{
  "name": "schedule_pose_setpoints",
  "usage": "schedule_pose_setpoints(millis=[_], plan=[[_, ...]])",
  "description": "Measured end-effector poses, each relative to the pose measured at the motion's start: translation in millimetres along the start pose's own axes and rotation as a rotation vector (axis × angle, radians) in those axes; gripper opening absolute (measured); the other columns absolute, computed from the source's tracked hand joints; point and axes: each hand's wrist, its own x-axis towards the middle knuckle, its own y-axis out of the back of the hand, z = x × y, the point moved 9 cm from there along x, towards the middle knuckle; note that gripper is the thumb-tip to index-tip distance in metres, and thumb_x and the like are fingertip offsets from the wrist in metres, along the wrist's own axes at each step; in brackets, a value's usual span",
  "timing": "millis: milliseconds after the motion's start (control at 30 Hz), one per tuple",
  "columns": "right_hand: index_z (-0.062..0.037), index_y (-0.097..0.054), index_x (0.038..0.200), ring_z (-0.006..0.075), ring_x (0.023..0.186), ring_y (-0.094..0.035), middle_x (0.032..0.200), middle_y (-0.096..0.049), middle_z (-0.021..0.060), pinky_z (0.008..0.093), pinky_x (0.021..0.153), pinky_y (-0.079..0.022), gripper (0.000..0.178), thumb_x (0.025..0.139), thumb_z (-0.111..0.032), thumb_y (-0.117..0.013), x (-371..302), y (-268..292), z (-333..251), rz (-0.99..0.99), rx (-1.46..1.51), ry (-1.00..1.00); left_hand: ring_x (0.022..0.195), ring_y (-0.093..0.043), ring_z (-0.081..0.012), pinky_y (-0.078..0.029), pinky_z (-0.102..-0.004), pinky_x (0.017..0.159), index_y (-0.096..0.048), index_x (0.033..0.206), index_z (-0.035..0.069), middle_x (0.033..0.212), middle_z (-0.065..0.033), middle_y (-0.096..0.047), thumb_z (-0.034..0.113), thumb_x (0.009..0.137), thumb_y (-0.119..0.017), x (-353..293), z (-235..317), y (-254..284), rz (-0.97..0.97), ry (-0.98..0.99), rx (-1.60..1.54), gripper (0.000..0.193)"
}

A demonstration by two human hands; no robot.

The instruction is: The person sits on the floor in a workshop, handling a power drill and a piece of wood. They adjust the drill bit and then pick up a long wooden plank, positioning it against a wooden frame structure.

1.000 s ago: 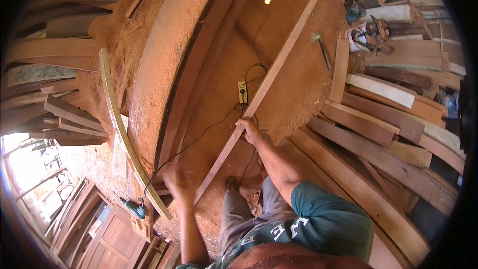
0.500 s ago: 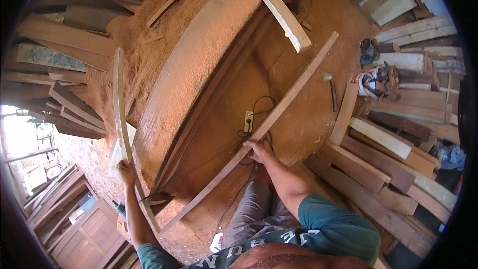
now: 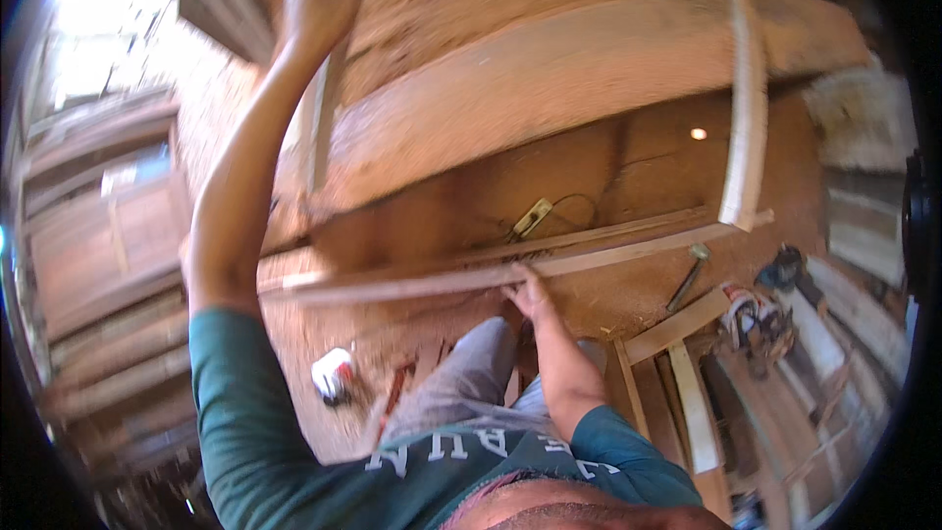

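Observation:
My right hand (image 3: 532, 294) is closed round a long, narrow wooden strip (image 3: 422, 285), which lies nearly level across the view in front of my knees. My left hand (image 3: 319, 10) is stretched far forward at the upper left, blurred by motion. Its fingers are wrapped round a second wooden strip (image 3: 322, 128), whose lower part shows below the hand beside the sawdust-covered bench (image 3: 549, 49). Another pale strip (image 3: 746, 118) juts over the bench edge on the right, its near end close to the long strip.
A power socket block (image 3: 533, 219) with a cable lies beyond the long strip. A hammer (image 3: 687, 275) rests on the sawdust floor at right, near a white bucket of tools (image 3: 751, 319) and stacked boards (image 3: 697, 402). A white container (image 3: 334, 373) stands left of my legs.
The view has turned, and the long strip now lies nearly level instead of slanting. My left arm reaches farther forward, still with its strip; my right hand keeps its hold.

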Motion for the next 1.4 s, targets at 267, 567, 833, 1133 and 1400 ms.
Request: schedule_pose_setpoints(millis=[267,567,833,1133,1400], plan=[[-0.0174,-0.052,0.127,0.0246,0.125,-0.047,0.129,-0.054,0.0041,0.055,0.107,-0.037,0.059,0.076,-0.028,-0.081,-10,-24,-1,0.016,-0.101,-0.053,0.093,-0.063,-0.0357,-0.049,-0.0447,0.085,-0.066,0.109,-0.003,0.097,-0.0213,-0.065,0.036,0.08,-0.073,71,47,63,-0.035,0.205,-0.083,0.049],[-0.0174,-0.052,0.135,0.0247,0.133,-0.041,0.141,-0.048,0.0015,0.0595,0.108,-0.035,0.065,0.079,-0.031,-0.082,-2,-19,-13,-0.032,-0.117,-0.017,0.081,-0.068,-0.031,-0.053,-0.0438,0.078,-0.068,0.096,-0.005,0.089,-0.0222,-0.07,0.036,0.075,-0.079,-39,178,-126,-0.225,0.568,-0.4,0.047],[-0.019,-0.06,0.127,0.018,0.132,-0.043,0.132,-0.057,0.0006,0.0546,0.107,-0.035,0.053,0.083,-0.042,-0.076,-13,-26,-20,-0.018,-0.169,-0.036,0.097,-0.067,-0.0398,-0.052,-0.0455,0.086,-0.066,0.104,-0.005,0.1,-0.0292,-0.068,0.039,0.075,-0.077,-67,261,-225,-0.52,0.557,-0.202,0.054],[-0.0091,-0.059,0.127,0.0207,0.125,-0.052,0.128,-0.062,0.0068,0.0504,0.099,-0.045,0.062,0.076,-0.034,-0.083,-61,-24,-74,0.128,-0.161,0.058,0.092,-0.063,-0.0346,-0.052,-0.0439,0.076,-0.067,0.1,0.004,0.094,-0.0149,-0.065,0.0,0.07,-0.075,-235,421,-99,-1.017,-0.342,-0.642,0.032],[-0.0067,-0.059,0.126,0.0228,0.112,-0.059,0.119,-0.067,0.0079,0.0463,0.093,-0.049,0.06,0.075,-0.029,-0.083,-59,-17,-65,0.107,-0.182,0.032,0.13,-0.046,-0.0421,-0.037,-0.0553,0.108,-0.047,0.136,0.001,0.137,-0.0245,-0.05,0.024,0.08,-0.071,-360,433,-213,-1.032,-0.024,-0.131,0.065]])
